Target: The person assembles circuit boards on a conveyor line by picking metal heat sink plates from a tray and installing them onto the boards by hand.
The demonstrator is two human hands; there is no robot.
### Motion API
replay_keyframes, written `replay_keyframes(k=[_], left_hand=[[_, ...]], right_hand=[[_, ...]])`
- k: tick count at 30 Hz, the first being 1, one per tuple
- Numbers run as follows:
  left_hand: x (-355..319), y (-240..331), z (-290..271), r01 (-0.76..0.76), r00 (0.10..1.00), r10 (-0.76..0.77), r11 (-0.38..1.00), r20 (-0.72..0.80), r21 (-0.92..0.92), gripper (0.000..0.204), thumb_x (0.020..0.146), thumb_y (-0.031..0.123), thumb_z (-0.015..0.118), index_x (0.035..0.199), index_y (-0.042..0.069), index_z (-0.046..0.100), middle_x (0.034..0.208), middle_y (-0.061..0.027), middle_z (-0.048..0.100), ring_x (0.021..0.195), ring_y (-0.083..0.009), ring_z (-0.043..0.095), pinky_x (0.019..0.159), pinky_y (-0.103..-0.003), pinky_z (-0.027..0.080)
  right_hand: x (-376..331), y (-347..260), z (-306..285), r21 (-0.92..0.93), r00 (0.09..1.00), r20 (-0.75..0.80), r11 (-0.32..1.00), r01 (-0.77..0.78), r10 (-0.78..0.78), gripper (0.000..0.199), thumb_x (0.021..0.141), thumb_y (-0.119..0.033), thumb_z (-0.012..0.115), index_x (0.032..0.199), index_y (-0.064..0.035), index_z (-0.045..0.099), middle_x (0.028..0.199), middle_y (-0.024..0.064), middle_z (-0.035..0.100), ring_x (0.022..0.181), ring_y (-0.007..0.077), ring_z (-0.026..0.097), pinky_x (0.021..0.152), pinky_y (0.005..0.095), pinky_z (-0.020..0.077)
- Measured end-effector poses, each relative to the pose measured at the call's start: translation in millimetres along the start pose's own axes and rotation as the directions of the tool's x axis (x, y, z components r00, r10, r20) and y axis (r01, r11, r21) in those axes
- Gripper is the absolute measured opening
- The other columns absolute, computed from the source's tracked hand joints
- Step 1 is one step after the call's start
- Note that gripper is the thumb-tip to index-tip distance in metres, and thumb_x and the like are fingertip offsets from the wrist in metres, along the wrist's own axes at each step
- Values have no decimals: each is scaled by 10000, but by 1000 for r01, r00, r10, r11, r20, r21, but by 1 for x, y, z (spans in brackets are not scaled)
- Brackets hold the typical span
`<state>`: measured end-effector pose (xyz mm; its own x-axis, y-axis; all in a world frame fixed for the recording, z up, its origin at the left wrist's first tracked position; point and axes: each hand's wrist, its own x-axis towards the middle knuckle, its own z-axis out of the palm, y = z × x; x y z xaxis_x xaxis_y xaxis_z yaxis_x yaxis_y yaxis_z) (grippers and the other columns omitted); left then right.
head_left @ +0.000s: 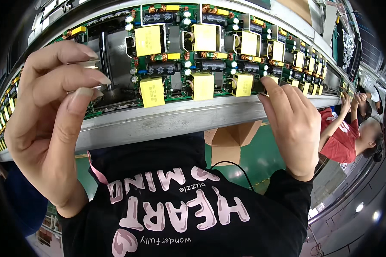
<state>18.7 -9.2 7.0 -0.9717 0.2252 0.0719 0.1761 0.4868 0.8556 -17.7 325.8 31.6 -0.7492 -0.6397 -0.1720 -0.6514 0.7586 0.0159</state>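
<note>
Green circuit boards [176, 55] with yellow blocks [148, 40], grey metal rail [167, 120], black shirt [188, 205] with pink lettering

Right hand [289, 128] fingertips covering a small dark part at circuit board [193, 55] edge; kind untellable. Left hand [51, 115] pinch contents hidden behind fingers. Far boards shrinking rightward, components too small. Co-worker [351, 132] partly cut off.

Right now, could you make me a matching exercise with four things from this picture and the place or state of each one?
Things:
1. left hand
2. right hand
3. cardboard box
4. co-worker in red

Places or states:
A. below the conveyor rail
B. far right, arms raised to the line
C. fingertips on a yellow component at the board edge
D. raised, fingers pinched together

Pairs: 1-D, 2-C, 3-A, 4-B
</note>
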Motion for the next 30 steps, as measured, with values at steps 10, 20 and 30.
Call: replay_keyframes(k=[10, 20, 30], left_hand=[[-4, 13, 7, 24, 995, -23, 1000, -101, 13, 198, 956, -92, 555, 1111, -67, 676, 1318, -231, 611, 1124, -229, 668, 935, -301, 561], [-8, 16, 5, 6, 996, 14, 973, -84, 232, 188, 942, -101, 563, 1066, -79, 703, 1316, -234, 598, 1159, -272, 656, 957, -332, 568], [-10, 14, 7, 1, 997, 12, 985, -74, 173, 224, 949, -133, 528, 1104, -101, 687, 1293, -247, 585, 1174, -299, 647, 957, -339, 573]], right_hand=[[2, -8, -1, -86, 999, 36, 996, -12, 15, 360, 817, -20, 755, 1154, -4, 629, 839, 92, 590, 739, 243, 623, 610, 370, 505], [9, -15, -5, -199, 994, 95, 978, 68, -50, 335, 810, -13, 647, 1135, 62, 617, 795, 56, 510, 729, 177, 581, 605, 299, 509], [13, -19, -6, -237, 994, 97, 969, 72, -50, 242, 799, -23, 651, 1028, 42, 610, 794, 54, 510, 705, 167, 574, 604, 287, 515]])
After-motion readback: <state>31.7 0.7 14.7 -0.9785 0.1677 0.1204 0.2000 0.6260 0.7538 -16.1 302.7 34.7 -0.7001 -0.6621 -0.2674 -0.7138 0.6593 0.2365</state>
